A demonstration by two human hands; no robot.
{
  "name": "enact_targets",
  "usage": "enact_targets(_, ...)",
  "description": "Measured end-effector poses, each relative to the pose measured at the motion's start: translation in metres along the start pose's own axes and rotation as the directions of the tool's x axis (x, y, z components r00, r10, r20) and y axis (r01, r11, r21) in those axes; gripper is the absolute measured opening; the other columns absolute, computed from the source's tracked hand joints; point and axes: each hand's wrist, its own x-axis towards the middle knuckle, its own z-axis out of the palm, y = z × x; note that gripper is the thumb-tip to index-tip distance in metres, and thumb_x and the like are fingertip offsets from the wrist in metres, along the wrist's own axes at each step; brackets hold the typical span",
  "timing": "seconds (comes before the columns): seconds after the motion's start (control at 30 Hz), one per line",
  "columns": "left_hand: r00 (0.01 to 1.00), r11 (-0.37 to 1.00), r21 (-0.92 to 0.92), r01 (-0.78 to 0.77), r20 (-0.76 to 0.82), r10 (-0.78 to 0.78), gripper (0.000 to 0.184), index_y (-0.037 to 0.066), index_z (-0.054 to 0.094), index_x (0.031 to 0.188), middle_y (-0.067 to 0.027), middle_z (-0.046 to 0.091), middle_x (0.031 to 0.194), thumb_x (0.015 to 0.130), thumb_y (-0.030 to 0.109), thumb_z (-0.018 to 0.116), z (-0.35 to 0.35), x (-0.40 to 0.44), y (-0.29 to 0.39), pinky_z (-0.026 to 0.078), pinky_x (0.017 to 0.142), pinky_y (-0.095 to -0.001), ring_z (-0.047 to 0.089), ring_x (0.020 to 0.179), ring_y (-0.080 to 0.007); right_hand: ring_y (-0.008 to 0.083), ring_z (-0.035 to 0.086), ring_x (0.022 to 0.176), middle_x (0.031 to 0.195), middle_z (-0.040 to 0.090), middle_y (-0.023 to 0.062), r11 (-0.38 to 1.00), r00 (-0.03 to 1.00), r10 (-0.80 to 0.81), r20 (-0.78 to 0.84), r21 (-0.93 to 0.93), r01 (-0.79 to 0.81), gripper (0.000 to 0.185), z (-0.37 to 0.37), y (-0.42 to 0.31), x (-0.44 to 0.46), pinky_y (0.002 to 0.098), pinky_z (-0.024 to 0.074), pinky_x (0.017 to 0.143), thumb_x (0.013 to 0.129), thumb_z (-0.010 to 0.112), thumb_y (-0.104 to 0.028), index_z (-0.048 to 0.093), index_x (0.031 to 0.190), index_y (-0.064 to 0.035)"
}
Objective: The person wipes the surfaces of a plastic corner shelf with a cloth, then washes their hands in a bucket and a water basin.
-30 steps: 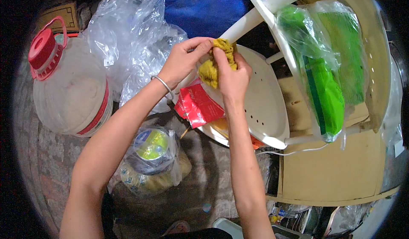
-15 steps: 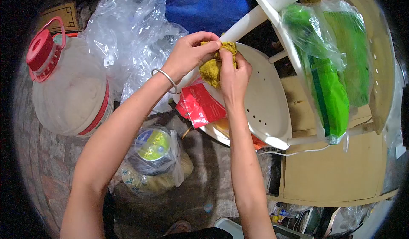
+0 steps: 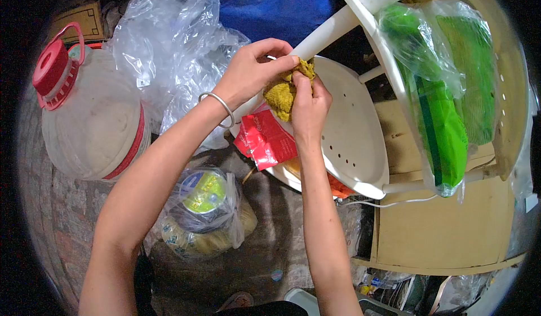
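Note:
A crumpled mustard-yellow cloth [image 3: 280, 99] is bunched between my two hands at the lower end of a white plastic tube [image 3: 329, 32]. My left hand [image 3: 248, 74], with a silver bangle at the wrist, pinches the cloth's upper edge and rests against the tube. From the right, my right hand [image 3: 310, 105] is closed on the cloth, thumb and fingertips pressed together. The tube belongs to a white plastic rack with a perforated shelf [image 3: 352, 127] behind my right hand. Just below the cloth, a red packet [image 3: 270, 139] lies on the rack's lower part.
A large clear jug with a red cap [image 3: 53, 71] and a heap of clear plastic bags [image 3: 169, 40] stand left. A green item in plastic [image 3: 442, 124] hangs on the rack's right. A tied bag with a tub [image 3: 205, 203] sits on the floor. A white cable [image 3: 389, 204] crosses a tan board [image 3: 439, 231].
The left thumb has shifted slightly right along the cloth, and the cloth's bunched shape has changed a little. Both hands keep their grip. The view has shifted slightly.

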Motion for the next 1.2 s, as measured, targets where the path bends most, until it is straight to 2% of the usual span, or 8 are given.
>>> enact_targets(0.27,1.0,1.0,-0.014,0.002,0.019,-0.002,0.027,0.001,0.061,0.101,-0.0033,0.061,0.093,0.081,0.019,0.061,-0.0028,-0.0013,0.003,0.044,0.079,-0.0237,0.055,0.086,-0.0096,0.0141,0.053,0.069,0.075,0.06,0.0091,0.999,1.0,-0.015,-0.023,0.033,0.016,0.023,0.0012,0.0027,0.0,0.0301,0.0433,0.067,0.082,0.052,-0.016,0.058,0.087,0.0049)
enact_targets(0.43,1.0,0.999,0.046,0.027,0.007,-0.027,0.026,0.002,0.061,0.101,-0.003,0.061,0.093,0.081,0.019,0.061,-0.0018,0.0005,0.0035,0.043,0.08,-0.0239,0.054,0.087,-0.0097,0.0131,0.052,0.07,0.075,0.06,0.0085,0.999,1.0,0.007,-0.02,0.038,-0.007,0.022,0.0011,0.0029,-0.0002,0.0296,0.0432,0.066,0.082,0.053,-0.016,0.058,0.087,0.0049)
enact_targets(0.57,1.0,1.0,0.012,0.007,0.02,-0.007,0.027,0.002,0.061,0.101,-0.003,0.061,0.093,0.081,0.02,0.061,-0.0023,0.0,0.0005,0.043,0.08,-0.024,0.055,0.088,-0.0098,0.0129,0.052,0.07,0.075,0.06,0.0082,0.999,0.999,0.031,-0.016,0.033,-0.03,0.022,0.0009,0.0013,-0.0004,0.0293,0.0432,0.067,0.082,0.052,-0.016,0.058,0.086,0.0049)
enact_targets(0.73,1.0,0.996,0.09,0.019,-0.001,-0.019,0.027,0.002,0.06,0.102,-0.003,0.061,0.094,0.081,0.019,0.06,-0.0013,0.0001,0.0047,0.043,0.08,-0.0239,0.055,0.088,-0.0098,0.0134,0.053,0.07,0.076,0.06,0.009,0.999,1.0,0.017,-0.016,0.035,-0.016,0.022,0.0011,-0.0013,-0.0014,0.0293,0.0434,0.067,0.082,0.052,-0.016,0.058,0.087,0.0054)
enact_targets(0.83,1.0,1.0,0.008,0.007,0.011,-0.007,0.029,0.002,0.06,0.102,-0.003,0.061,0.094,0.08,0.021,0.061,-0.0021,0.0,0.0005,0.043,0.08,-0.0237,0.055,0.088,-0.0097,0.0141,0.054,0.07,0.077,0.061,0.01,1.0,1.0,0.009,-0.023,0.03,-0.008,0.023,0.0016,0.0034,-0.0001,0.0298,0.0437,0.067,0.082,0.052,-0.015,0.058,0.088,0.0056)
enact_targets(1.2,1.0,0.999,0.046,0.005,0.025,-0.006,0.028,0.002,0.06,0.102,-0.0035,0.061,0.093,0.08,0.02,0.062,-0.003,0.0004,0.001,0.043,0.08,-0.024,0.055,0.087,-0.0096,0.014,0.054,0.071,0.077,0.061,0.0097,0.999,1.0,0.012,-0.023,0.05,-0.01,0.023,0.0015,0.0028,-0.0004,0.03,0.0439,0.068,0.082,0.052,-0.016,0.059,0.088,0.0054)
